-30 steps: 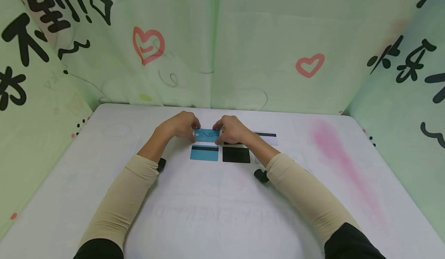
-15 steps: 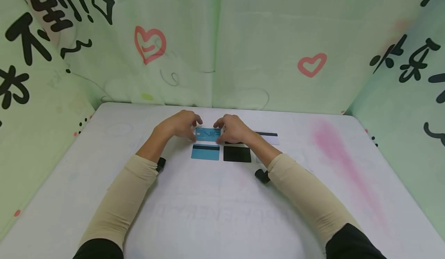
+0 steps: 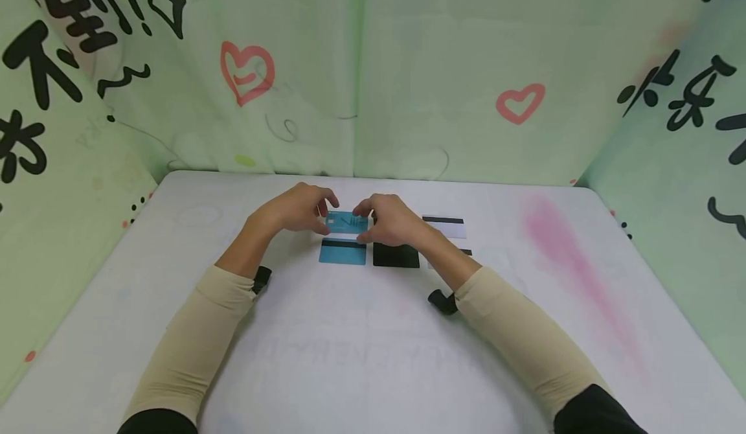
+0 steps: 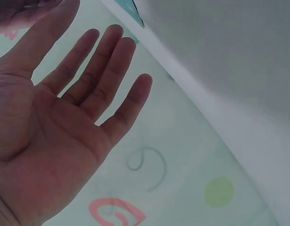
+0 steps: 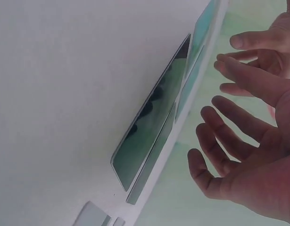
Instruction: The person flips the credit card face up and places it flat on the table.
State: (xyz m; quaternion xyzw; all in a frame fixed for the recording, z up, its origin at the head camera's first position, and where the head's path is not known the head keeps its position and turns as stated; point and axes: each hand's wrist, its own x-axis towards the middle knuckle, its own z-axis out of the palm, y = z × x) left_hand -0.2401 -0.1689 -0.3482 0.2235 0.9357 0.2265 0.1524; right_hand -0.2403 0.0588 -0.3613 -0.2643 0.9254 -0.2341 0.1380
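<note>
A blue card with VIP lettering (image 3: 346, 222) lies between my hands in the head view. My left hand (image 3: 297, 207) is just to its left, with no card in its fingers. From the right, my right hand (image 3: 392, 219) hovers at the card's edge, thumb and forefinger apart. In the left wrist view the left hand's fingers are loosely spread. The right wrist view shows the right hand (image 5: 248, 150) relaxed, holding nothing. Below the VIP card lies a blue card with a black stripe (image 3: 342, 254), and beside that a black card (image 3: 396, 257).
At the right of the group lies a pale card with a black stripe (image 3: 445, 228). Another pale striped card (image 3: 466, 252) is mostly hidden by my right wrist. A second dark card (image 5: 152, 160) shows behind the black one. Green printed cloth (image 3: 431, 97) walls the white table (image 3: 350, 356).
The fingers of both hands have come away from the VIP card's edges and spread a little. My forearms have drawn slightly apart, and the lower pale card's stripe now shows.
</note>
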